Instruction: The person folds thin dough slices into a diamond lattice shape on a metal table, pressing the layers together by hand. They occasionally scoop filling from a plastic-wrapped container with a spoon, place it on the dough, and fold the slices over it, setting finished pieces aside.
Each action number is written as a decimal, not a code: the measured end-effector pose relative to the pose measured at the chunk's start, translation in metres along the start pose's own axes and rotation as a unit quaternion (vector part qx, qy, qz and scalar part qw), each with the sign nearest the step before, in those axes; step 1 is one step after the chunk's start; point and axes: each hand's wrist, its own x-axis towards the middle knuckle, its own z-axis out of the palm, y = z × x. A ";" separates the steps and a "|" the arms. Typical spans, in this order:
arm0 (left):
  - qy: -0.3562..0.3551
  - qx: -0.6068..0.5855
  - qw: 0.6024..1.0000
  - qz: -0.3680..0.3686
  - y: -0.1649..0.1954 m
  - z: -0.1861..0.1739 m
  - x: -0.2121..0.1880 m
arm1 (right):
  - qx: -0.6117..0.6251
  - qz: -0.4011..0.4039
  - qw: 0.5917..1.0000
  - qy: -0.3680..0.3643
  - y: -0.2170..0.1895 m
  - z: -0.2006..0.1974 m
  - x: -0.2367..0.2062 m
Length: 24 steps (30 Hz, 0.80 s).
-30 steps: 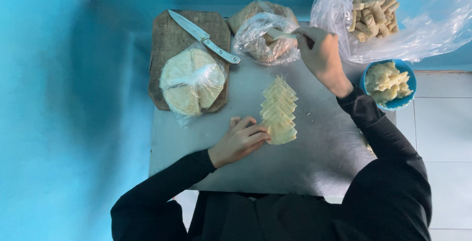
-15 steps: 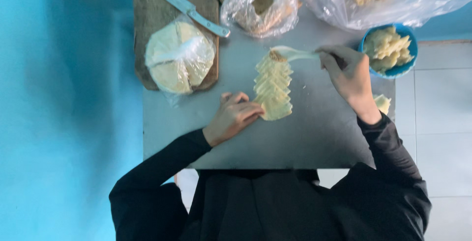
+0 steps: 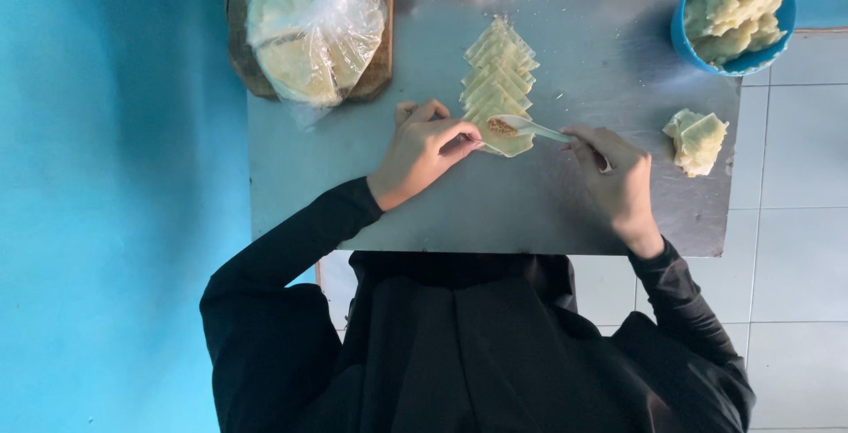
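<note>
A blue bowl (image 3: 733, 14) at the far right corner of the metal table (image 3: 583, 212) is heaped with folded dough pieces. At the far left, a wooden board (image 3: 243, 53) carries a bag of round wrappers (image 3: 314, 26). In the middle lies a row of overlapping dough squares (image 3: 499, 79). The left hand (image 3: 422, 152) pins the nearest square with fingertips together. The right hand (image 3: 614, 177) is closed on a white spoon (image 3: 521, 126), which holds brown filling over that square. One folded piece (image 3: 698, 140) sits on the right.
</note>
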 end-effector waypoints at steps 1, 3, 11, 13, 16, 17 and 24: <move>-0.002 0.000 1.000 -0.004 0.000 0.000 0.001 | -0.023 -0.004 1.000 0.006 0.000 0.001 -0.001; -0.008 -0.001 1.000 -0.015 0.001 -0.001 0.001 | -0.048 -0.084 0.995 0.029 0.001 0.004 -0.006; -0.002 -0.003 1.000 -0.012 -0.001 0.002 0.000 | -0.099 -0.167 0.980 0.046 0.014 0.009 -0.019; -0.001 -0.008 1.000 -0.012 -0.001 0.002 -0.001 | -0.104 -0.186 0.976 0.044 0.017 0.009 -0.021; -0.002 -0.017 1.000 -0.017 0.000 0.002 -0.002 | -0.139 -0.199 0.969 0.033 0.022 0.008 -0.025; -0.002 -0.016 1.000 -0.017 0.000 0.002 -0.003 | -0.146 -0.207 0.967 0.039 0.023 0.008 -0.026; -0.011 -0.011 1.000 0.005 -0.003 0.001 -0.004 | -0.170 -0.223 0.959 0.053 0.029 0.010 -0.025</move>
